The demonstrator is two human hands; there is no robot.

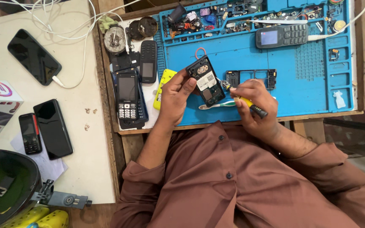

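Between my left fingers (189, 85) I clamp an opened keypad phone (205, 80), back cover off, tilted above the blue repair mat (250, 59). My left hand (175, 96) wraps its lower edge. My right hand (253, 103) is closed on a yellow-handled screwdriver (250, 105), tip just beside the phone's exposed board. Risk, as I judge it: a loose left grip lets the phone twist, so the tip slips off a screw and scores the board. A toothbrush (216, 105) lies beneath both hands.

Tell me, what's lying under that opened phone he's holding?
Beneath the opened phone lies the blue mat, with a toothbrush just below it. The left hand and the phone cover whatever else is there.
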